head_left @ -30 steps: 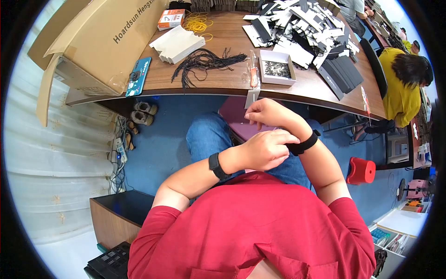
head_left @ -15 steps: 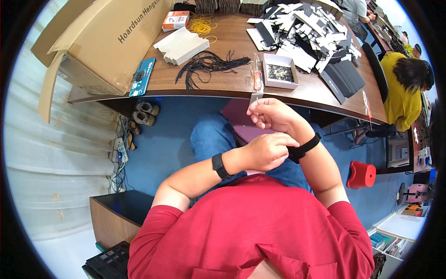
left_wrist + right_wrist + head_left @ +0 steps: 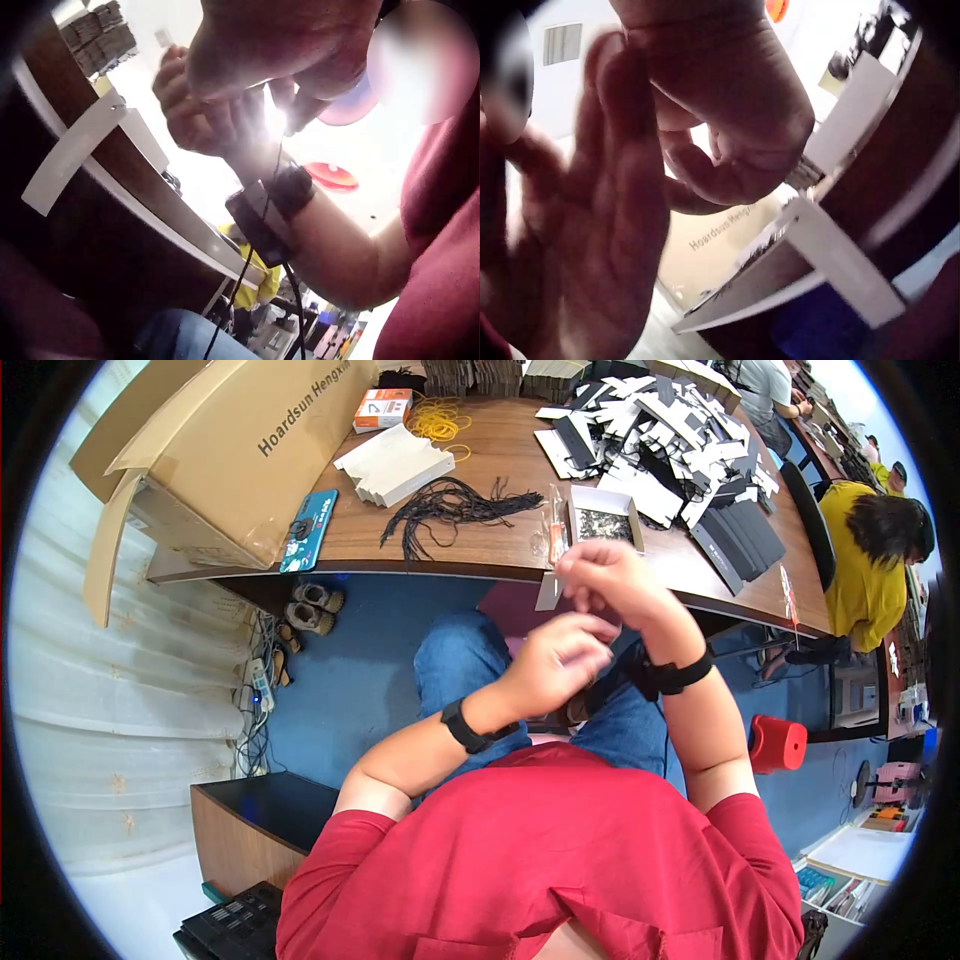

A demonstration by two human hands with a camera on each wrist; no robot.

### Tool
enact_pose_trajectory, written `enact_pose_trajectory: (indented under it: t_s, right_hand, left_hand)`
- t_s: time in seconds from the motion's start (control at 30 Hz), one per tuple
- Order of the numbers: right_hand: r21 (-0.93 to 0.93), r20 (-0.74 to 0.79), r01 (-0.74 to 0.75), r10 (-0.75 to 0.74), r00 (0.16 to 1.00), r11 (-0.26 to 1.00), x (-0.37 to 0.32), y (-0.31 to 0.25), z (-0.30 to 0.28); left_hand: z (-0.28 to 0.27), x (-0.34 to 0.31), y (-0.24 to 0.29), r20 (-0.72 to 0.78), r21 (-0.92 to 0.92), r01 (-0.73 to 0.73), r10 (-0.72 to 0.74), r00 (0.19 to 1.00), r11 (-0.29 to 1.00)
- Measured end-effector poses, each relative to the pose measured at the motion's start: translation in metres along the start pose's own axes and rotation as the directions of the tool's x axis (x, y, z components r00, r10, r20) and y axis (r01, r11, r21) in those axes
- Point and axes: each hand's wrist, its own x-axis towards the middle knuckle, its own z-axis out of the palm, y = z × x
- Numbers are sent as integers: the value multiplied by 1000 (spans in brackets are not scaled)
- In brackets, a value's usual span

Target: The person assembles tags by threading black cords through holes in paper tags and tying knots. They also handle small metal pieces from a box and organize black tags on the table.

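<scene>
Two bare hands are raised in front of the table edge. The left hand [image 3: 560,665] has loosely bent fingers, close below the right hand [image 3: 615,585], whose fingers curl towards the thumb. Nothing is plainly held in either. In the left wrist view a thin dark cord [image 3: 244,270] runs up to near the left hand's [image 3: 292,45] fingertips; whether they touch it I cannot tell. A black device [image 3: 259,221] is strapped to the right wrist. A pale strip [image 3: 548,592] with a hole juts from the table edge beside the right hand.
The table [image 3: 480,550] bears a white tray [image 3: 604,500] of small dark pieces, black cords [image 3: 455,508], white stacked pieces [image 3: 393,465], yellow bands [image 3: 437,420] and a heap of black and white cards [image 3: 670,435]. A large carton [image 3: 250,470] stands left, a red stool [image 3: 778,744] right.
The left hand has come away from the right wrist strap, its fingers spreading a little. The right hand has moved slightly right and up, partly covering the white tray's lower edge.
</scene>
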Motion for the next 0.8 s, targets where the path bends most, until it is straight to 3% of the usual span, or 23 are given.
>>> enact_pose_trajectory:
  t_s: [0.03, 0.07, 0.13, 0.23, 0.33, 0.47, 0.57, 0.8]
  right_hand:
    - [-151, -108, 70, -87, 990, 986, 4, -6, -7]
    - [-331, -222, 102, -183, 958, 938, 17, 0, -22]
    - [-706, -353, 91, -459, 815, 703, 37, 7, -44]
    - [-904, -316, -102, -490, 812, 415, 53, 12, -49]
    - [-947, -264, -155, -406, 875, 282, 56, 15, -41]
    - [-935, -311, -209, -376, 873, 288, 68, 22, -45]
    - [-936, -305, -200, -380, 873, 291, 67, 23, -47]
    - [-872, -395, -163, -467, 791, 462, 54, 28, -42]
  left_hand:
    - [-7, 0, -8, -106, -49, 121, -125, 986, 991]
    - [-10, -3, -24, -182, -276, 254, -310, 933, 927]
    - [-22, 1, -26, -198, -574, 341, -531, 824, 744]
    - [-30, 4, -27, -206, -542, 408, -588, 782, 734]
    - [-32, 4, -32, -150, -644, 412, -634, 758, 645]
    - [-26, 1, -33, -138, -654, 470, -704, 696, 593]
    - [-23, -4, -38, -73, -693, 477, -711, 699, 540]
    - [-18, -6, -35, -64, -671, 496, -710, 701, 551]
